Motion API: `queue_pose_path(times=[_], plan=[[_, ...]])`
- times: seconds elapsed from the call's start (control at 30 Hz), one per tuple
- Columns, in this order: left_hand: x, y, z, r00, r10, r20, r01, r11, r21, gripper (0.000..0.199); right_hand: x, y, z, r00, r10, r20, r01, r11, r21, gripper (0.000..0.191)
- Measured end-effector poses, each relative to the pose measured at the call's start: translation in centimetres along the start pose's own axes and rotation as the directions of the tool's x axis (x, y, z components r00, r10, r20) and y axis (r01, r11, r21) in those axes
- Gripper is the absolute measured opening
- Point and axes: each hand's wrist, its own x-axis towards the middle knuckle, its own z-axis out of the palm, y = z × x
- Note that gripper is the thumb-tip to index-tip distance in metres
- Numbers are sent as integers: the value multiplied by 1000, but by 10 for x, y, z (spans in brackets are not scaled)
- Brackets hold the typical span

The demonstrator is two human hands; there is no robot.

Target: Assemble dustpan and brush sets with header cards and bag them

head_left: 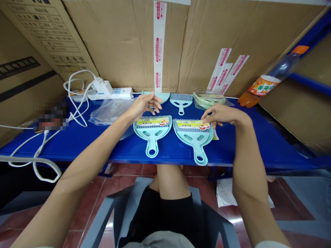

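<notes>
Two mint-green dustpan-and-brush sets lie side by side on the blue table, handles towards me. Each has a yellow-and-white label card across its grey bristles. Over the upper edge of the left set (152,132) hovers my left hand (146,105), empty, its fingers loosely spread. My right hand (221,114) is at the right set (193,137), fingers bent and fingertips on the right end of its label card (191,124). Behind them lie a loose brush (181,102) and a dustpan (163,96), partly hidden by my left hand.
Clear plastic bags (110,111) lie left on the blue table (160,151), near a white power strip (121,93) and tangled cables. Green pieces in plastic (209,100) lie behind my right hand. An orange soda bottle (266,84) leans at the right. Cardboard (124,44) stands behind.
</notes>
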Motion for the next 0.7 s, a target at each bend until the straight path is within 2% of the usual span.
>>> queue_pose_path(times=[0.13,0.3,0.5,0.63,0.7], plan=[[0,1,1,1000,-8,-9,8,1000,12,67,-3,0,-3,998,-8,-56,6,999,-32,41],[0,1,2,1000,-9,-1,9,1000,7,66,0,3,-5,998,-53,16,54,993,-103,40],[0,2,2,1000,1,-11,-1,1000,3,64,4,6,-6,998,-65,4,65,994,-87,43],[0,3,3,999,-6,-32,7,1000,19,64,-5,13,-17,994,-66,-86,59,994,-88,47],[0,3,3,999,-3,-38,3,1000,20,64,-11,21,-26,988,-27,-150,13,995,-95,51]])
